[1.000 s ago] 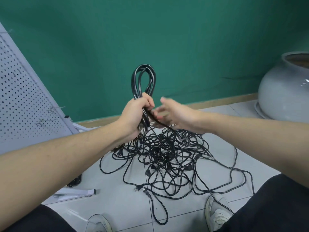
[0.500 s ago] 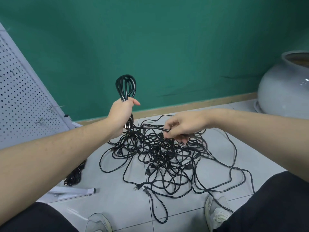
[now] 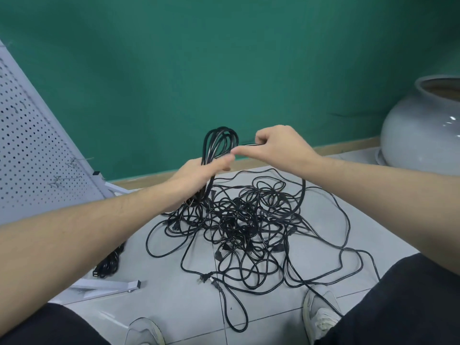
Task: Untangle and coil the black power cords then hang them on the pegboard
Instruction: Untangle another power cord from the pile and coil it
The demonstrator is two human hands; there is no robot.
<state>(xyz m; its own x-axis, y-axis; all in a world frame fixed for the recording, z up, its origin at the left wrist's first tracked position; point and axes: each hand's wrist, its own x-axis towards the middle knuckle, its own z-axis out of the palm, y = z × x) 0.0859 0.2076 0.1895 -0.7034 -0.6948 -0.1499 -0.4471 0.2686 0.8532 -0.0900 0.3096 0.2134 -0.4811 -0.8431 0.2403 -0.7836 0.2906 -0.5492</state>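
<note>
Head camera, looking down past both forearms to a tiled floor before a green wall. The left hand is wrapped around the neck of a partly wound coil, whose loops stand upright above the fist. The right hand, just beside it and slightly higher, pinches a single strand between thumb and curled fingers; that strand arcs down into the tangle of black power cords heaped on the floor between the person's knees. The pegboard, white and leaning, stands at the left with a few wire hooks on it. A small dark bundle lies by its foot. A large grey ceramic pot sits at the right.

To wind well, I judge the right hand should lay each new loop to match the others in size, feeding slowly so knots in the heap can be shaken free rather than pulled tight.

No brand, label or legible writing shows anywhere.
</note>
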